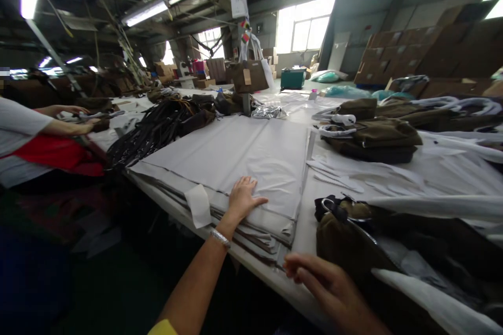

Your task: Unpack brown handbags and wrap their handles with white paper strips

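Observation:
A thick stack of large white tissue sheets (251,157) lies on the long work table (302,230). My left hand (242,199), with a silver bracelet on the wrist, rests flat and open on the top sheet near the stack's front edge. Fingers loosely curled and holding nothing, my right hand (326,285) hovers at the table's front edge, beside the stack's near corner. Just right of it lies a dark olive-brown bag (349,246) with a metal ring on a black strap.
More olive bags (373,133) are piled at mid-right among white wrapping. A heap of black straps (153,131) lies left of the stack. Another person's arms (63,125) work at the far left. Cardboard boxes (432,47) line the right wall.

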The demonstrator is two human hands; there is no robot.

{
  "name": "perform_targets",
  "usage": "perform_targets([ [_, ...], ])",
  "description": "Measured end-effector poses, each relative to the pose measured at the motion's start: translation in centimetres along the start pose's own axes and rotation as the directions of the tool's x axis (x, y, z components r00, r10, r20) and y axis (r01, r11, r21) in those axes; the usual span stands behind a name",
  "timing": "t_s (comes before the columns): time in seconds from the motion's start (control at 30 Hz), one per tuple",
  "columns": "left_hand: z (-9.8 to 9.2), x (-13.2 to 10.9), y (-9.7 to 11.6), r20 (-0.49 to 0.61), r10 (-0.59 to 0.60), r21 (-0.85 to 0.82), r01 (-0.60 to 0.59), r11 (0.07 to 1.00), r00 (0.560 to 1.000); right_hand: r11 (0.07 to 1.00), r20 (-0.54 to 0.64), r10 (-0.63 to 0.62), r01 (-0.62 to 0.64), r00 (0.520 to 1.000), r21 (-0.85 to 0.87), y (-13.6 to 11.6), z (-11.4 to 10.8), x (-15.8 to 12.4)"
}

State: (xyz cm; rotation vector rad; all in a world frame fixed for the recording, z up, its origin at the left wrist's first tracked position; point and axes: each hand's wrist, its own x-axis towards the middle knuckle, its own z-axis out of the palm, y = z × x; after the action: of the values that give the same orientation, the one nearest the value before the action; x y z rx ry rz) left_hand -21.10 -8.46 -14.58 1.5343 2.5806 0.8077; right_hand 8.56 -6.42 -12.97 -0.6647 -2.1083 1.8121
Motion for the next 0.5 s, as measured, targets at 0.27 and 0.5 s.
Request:
perform_targets([
  [0.27,-1.3,0.9,-1.1,-0.113,-0.102,-0.095,0.092,0.991,0.988,0.702,-0.363,0.124,0.177,0.923,0.69,1.4,2.5,10.0],
  [0.5,-4.4,-2.8,0.0,-0.186,-0.045,-0.21,0.005,0.978,0.981,0.48,-0.267,0.17,0.157,0.949,0.863,2.0,0.8,10.6],
])
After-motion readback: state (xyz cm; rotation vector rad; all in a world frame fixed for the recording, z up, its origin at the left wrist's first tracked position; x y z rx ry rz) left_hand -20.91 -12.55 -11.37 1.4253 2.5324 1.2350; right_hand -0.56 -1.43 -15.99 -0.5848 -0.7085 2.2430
